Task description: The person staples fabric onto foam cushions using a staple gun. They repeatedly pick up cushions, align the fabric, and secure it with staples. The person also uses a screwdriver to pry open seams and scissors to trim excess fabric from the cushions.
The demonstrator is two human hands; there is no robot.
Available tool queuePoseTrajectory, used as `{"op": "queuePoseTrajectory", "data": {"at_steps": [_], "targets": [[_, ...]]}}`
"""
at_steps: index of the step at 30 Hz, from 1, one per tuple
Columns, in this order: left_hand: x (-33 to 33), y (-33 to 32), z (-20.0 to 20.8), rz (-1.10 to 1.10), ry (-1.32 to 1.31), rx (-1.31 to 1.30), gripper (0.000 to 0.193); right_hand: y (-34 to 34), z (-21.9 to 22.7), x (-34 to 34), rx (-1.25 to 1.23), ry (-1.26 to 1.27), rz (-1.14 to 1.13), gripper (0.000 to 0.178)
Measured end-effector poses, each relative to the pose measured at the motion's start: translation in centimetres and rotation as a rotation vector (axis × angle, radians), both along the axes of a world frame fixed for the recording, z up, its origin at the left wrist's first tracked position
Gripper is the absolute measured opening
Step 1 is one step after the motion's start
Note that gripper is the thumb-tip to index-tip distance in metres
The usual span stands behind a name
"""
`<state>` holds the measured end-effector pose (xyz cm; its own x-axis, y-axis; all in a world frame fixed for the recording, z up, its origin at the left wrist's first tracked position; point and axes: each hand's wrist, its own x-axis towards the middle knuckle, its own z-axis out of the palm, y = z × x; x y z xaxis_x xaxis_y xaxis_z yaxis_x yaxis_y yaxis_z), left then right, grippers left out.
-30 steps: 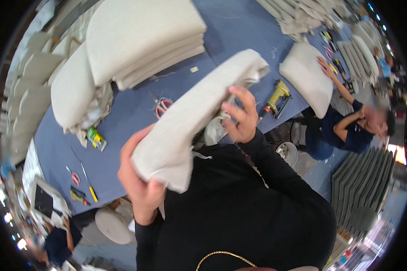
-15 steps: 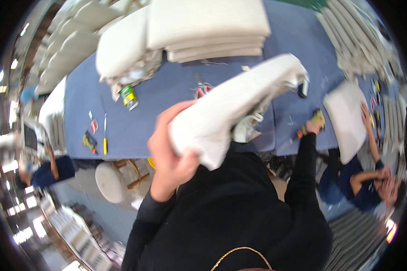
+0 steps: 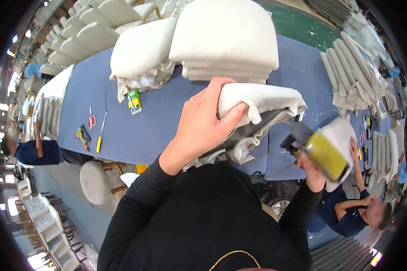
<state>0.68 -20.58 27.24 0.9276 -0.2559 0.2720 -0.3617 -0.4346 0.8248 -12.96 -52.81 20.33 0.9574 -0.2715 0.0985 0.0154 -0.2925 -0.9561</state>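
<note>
A cream fabric-covered seat cushion (image 3: 265,95) is tilted up on edge over the blue-grey table in front of me. My left hand (image 3: 203,122) grips its left end, with the thumb over the near edge and the fingers behind. Loose fabric edges (image 3: 241,151) hang from its underside toward me. In my right hand (image 3: 311,172) is a yellow and black staple gun (image 3: 326,156), blurred by motion, raised just right of the cushion. Its nose points left toward the cushion but is apart from it.
Stacked cream cushions (image 3: 226,36) stand behind, beside a cushion on bunched fabric (image 3: 144,47). A green and yellow box (image 3: 134,102), scissors (image 3: 91,121), a yellow-handled tool (image 3: 99,143) and another staple gun (image 3: 83,135) lie left. A co-worker (image 3: 348,214) holds a cushion (image 3: 341,131) at right.
My right hand has lifted the staple gun off the table and brought it up beside the cushion. My left hand has turned the cushion, so its underside and loose fabric show more.
</note>
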Motion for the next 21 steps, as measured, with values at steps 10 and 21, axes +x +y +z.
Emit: {"op": "queuePoseTrajectory", "data": {"at_steps": [10, 21], "targets": [[-0.1, 1.2, -0.7, 0.005, -0.085, 0.026, 0.041, 8.7, 7.3, 4.9, -0.69, -0.466, 0.289, 0.036], [-1.1, 22.6, -17.0, 0.532, 0.096, -0.524, 0.045, -4.0, -13.5, 0.5, -0.525, 0.276, -0.538, 0.04]]}}
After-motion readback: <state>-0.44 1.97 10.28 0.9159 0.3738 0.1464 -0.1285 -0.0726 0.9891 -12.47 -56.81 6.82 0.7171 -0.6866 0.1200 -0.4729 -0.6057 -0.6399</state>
